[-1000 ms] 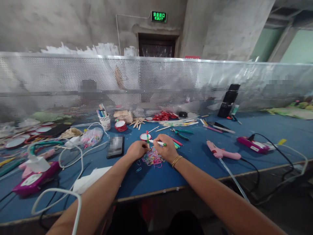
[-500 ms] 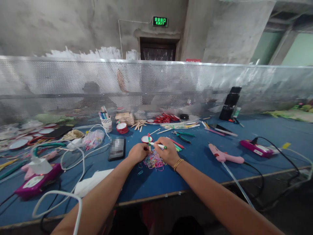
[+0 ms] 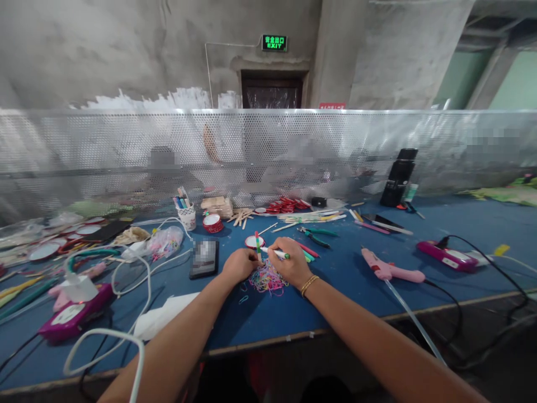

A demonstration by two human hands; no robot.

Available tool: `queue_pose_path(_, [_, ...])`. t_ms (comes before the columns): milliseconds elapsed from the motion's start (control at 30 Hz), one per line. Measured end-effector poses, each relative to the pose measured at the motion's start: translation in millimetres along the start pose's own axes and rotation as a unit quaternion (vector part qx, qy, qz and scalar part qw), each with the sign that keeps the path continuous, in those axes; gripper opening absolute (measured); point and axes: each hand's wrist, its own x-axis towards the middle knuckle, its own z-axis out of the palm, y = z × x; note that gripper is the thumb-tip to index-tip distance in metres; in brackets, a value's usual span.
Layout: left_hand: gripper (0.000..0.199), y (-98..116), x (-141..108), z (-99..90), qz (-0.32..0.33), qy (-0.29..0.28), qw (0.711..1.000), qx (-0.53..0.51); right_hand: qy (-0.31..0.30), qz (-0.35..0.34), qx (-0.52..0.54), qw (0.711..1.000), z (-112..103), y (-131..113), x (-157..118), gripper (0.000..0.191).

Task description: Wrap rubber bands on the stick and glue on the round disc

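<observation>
Near the middle of the blue table, my left hand (image 3: 240,266) is closed on the lower end of a small flat stick (image 3: 257,242) coloured red and green. My right hand (image 3: 291,261) holds a white marker with a green end (image 3: 276,253), its tip at the stick's right edge. Under and between the hands lies a pile of colourful small clips (image 3: 268,279). A round white disc with a red rim (image 3: 250,242) sits just behind the stick.
A phone (image 3: 204,258) and white paper (image 3: 163,314) lie left. Behind stand a pen cup (image 3: 187,217) and stacked red-rimmed discs (image 3: 212,224). Green pliers (image 3: 316,236), a pink glue gun (image 3: 388,270) and a purple power strip (image 3: 447,255) are right; white cables (image 3: 140,341) loop at left.
The view has shifted slightly, so the table things appear a little further right. Both hands keep their hold, and the marker tip sits slightly lower along the stick.
</observation>
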Motion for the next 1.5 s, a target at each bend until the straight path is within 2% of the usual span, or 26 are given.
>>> queue_pose_path(300, [0.018,-0.1,-3.5,0.4,0.012,0.002,1.000,0.008,-0.016,-0.004,0.029,0.999,2.4,0.8,-0.8,0.014])
queue_pose_path(767, [0.018,2.7,-3.5,0.0,0.001,0.008,0.999,0.032,-0.009,0.001,0.003,1.000,1.4,2.0,-1.0,0.017])
queue_pose_path(967, [0.020,2.3,-0.8,0.1,-0.001,0.000,0.999,0.038,-0.024,0.001,0.012,1.000,3.9,4.3,-1.3,0.016])
queue_pose_path(1500, [0.021,4.4,-2.6,-1.0,-0.014,-0.002,0.999,0.052,-0.011,-0.002,0.014,1.000,2.0,2.3,-0.8,0.017])
